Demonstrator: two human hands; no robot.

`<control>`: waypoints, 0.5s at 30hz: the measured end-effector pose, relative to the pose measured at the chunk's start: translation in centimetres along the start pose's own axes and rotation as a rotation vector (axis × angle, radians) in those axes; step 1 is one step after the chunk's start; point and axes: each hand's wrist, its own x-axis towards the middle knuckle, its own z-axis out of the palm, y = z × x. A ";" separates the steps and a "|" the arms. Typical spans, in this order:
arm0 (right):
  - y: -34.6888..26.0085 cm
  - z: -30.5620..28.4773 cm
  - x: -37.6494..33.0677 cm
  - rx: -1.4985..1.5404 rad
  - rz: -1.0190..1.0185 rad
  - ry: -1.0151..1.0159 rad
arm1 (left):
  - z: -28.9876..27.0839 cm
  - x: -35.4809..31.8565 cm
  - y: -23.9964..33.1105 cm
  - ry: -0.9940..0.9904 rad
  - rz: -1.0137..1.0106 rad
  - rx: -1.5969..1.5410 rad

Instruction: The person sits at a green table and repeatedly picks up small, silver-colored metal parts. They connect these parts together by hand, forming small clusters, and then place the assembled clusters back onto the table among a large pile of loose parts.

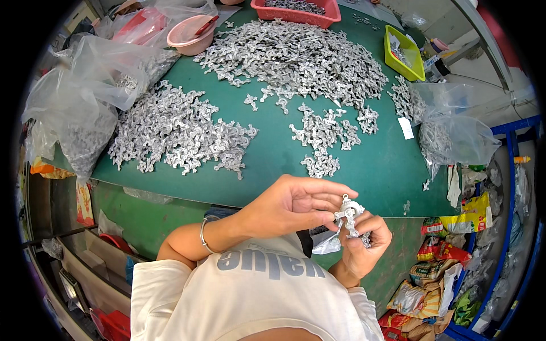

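Observation:
Just beyond the table's near edge, my two hands meet over a silver-grey metal cross pendant (349,213) with a small ring on top. My left hand (293,207) pinches it from the left, thumb against its side and fingers stretched behind. From below and the right, my right hand (367,253) grips its lower part with thumb and curled fingers. More grey metal pieces (367,240) poke out from between the right fingers; their exact number is hidden. On the table ahead lies a small cluster of similar cross pieces (322,163).
A large heap of crosses (296,57) covers the back of the green table (273,142), another heap (176,133) its left. Filled plastic bags (79,119) stand left, another bag (449,136) right. Behind are a pink bowl (181,35), red tray (330,20) and yellow-green basket (412,71).

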 end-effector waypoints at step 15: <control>0.2 0.1 -0.1 0.000 -0.014 0.010 | -0.1 0.1 -0.1 -0.021 -0.016 -0.006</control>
